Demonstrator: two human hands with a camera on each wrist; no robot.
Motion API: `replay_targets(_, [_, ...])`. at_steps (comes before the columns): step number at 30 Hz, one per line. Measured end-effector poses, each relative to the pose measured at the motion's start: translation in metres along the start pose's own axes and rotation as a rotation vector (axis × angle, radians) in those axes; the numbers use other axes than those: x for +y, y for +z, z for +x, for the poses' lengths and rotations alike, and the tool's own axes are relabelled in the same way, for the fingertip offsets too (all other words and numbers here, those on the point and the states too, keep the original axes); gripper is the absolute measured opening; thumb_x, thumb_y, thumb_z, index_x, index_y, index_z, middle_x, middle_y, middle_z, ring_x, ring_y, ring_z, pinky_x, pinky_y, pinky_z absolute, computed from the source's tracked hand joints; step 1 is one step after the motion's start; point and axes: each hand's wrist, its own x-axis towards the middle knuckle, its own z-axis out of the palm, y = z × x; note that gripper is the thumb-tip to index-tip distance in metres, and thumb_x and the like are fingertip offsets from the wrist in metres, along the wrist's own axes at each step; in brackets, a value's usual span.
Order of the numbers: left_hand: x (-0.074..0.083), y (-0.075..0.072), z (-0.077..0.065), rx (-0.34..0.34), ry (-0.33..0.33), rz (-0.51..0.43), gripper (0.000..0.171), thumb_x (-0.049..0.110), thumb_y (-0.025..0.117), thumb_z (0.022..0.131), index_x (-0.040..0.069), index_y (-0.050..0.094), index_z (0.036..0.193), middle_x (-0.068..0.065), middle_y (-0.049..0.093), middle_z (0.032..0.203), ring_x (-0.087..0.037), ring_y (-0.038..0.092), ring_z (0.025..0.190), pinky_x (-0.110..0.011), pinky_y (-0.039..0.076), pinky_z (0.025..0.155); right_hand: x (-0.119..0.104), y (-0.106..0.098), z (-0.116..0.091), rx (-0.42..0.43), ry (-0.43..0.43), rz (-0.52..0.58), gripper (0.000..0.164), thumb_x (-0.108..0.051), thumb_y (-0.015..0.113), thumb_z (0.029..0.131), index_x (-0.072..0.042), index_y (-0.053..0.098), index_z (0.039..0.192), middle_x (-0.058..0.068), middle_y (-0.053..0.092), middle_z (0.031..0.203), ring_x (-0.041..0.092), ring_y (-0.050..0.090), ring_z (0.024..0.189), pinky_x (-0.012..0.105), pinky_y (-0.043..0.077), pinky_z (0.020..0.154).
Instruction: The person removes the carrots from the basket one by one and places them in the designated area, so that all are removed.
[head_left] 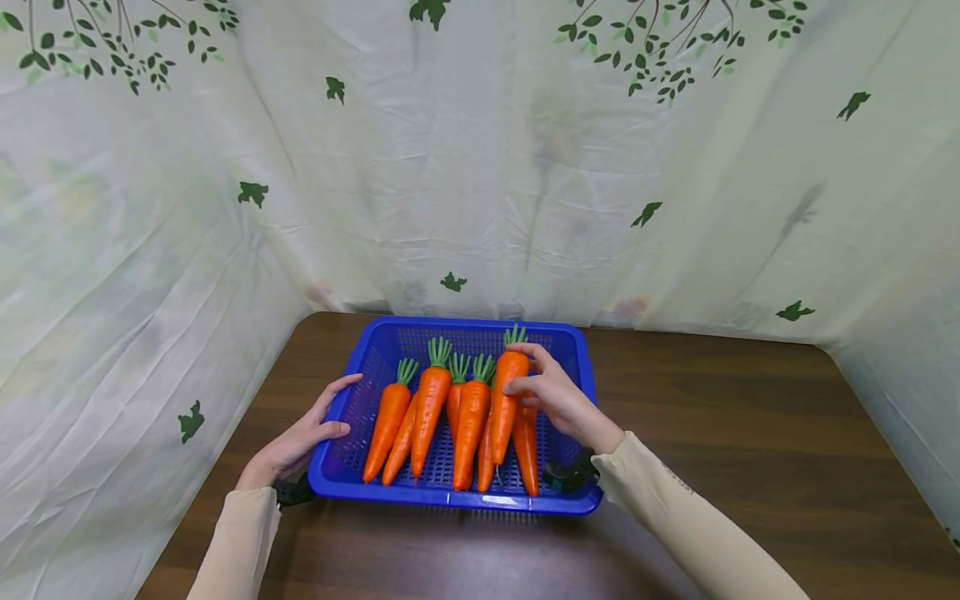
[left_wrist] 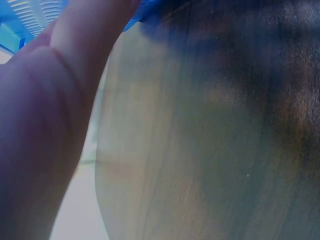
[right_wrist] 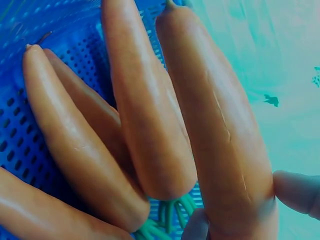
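Observation:
A blue plastic basket (head_left: 472, 498) holds several orange carrots with short green stems, lying side by side. My right hand (head_left: 558, 396) pinches one carrot (head_left: 504, 417) near its stem end, between thumb and fingers, above the others on the right side. The right wrist view shows this held carrot (right_wrist: 220, 120) close up, with fingertips on both sides of it. Beside it lies another carrot (right_wrist: 145, 100) in the basket. My left hand (head_left: 303, 433) grips the basket's left rim; in the left wrist view part of that hand (left_wrist: 65, 85) is blurred, and its fingertips are hidden.
The basket stands on a dark brown wooden table (head_left: 750, 442), near its back edge. A pale cloth (head_left: 480, 167) printed with leaves and branches hangs behind the table and along both sides. Black straps circle both wrists.

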Motion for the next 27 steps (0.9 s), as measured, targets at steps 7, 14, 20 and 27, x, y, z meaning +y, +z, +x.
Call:
replay_targets(7, [0.001, 0.000, 0.000, 0.006, -0.007, 0.016, 0.068, 0.006, 0.044, 0.097, 0.031, 0.011, 0.150, -0.032, 0.006, 0.144, -0.034, 0.050, 0.114, -0.056, 0.049, 0.080, -0.004, -0.006, -0.005, 0.000, -0.011, 0.026, 0.065, 0.003, 0.060, 0.081, -0.010, 0.038, 0.141, 0.017, 0.037, 0.136, 0.031, 0.050, 0.105, 0.042, 0.047, 0.082])
replay_targets(14, [-0.001, -0.001, 0.000, 0.005, -0.003, 0.025, 0.068, 0.006, 0.043, 0.097, 0.031, 0.011, 0.151, -0.032, 0.006, 0.144, -0.034, 0.050, 0.114, -0.055, 0.049, 0.080, -0.007, -0.011, -0.011, -0.016, -0.032, 0.052, 0.066, 0.003, 0.059, 0.081, -0.009, 0.036, 0.143, 0.018, 0.037, 0.136, 0.032, 0.048, 0.109, 0.041, 0.046, 0.083])
replay_targets(20, [-0.004, -0.003, -0.001, 0.003, 0.011, 0.029, 0.067, 0.005, 0.042, 0.098, 0.031, 0.011, 0.151, -0.031, 0.006, 0.143, -0.033, 0.050, 0.113, -0.054, 0.049, 0.080, -0.012, -0.016, -0.016, -0.035, -0.048, 0.074, 0.067, 0.002, 0.057, 0.082, -0.009, 0.034, 0.144, 0.018, 0.036, 0.137, 0.030, 0.048, 0.109, 0.042, 0.045, 0.085])
replay_targets(27, [-0.004, -0.003, 0.000, 0.001, 0.015, 0.018, 0.067, 0.004, 0.042, 0.097, 0.031, 0.012, 0.151, -0.029, 0.005, 0.144, -0.031, 0.049, 0.114, -0.055, 0.049, 0.080, -0.015, -0.024, -0.023, -0.040, -0.060, 0.091, 0.065, 0.001, 0.056, 0.084, -0.009, 0.032, 0.144, 0.018, 0.036, 0.132, 0.029, 0.047, 0.106, 0.042, 0.045, 0.086])
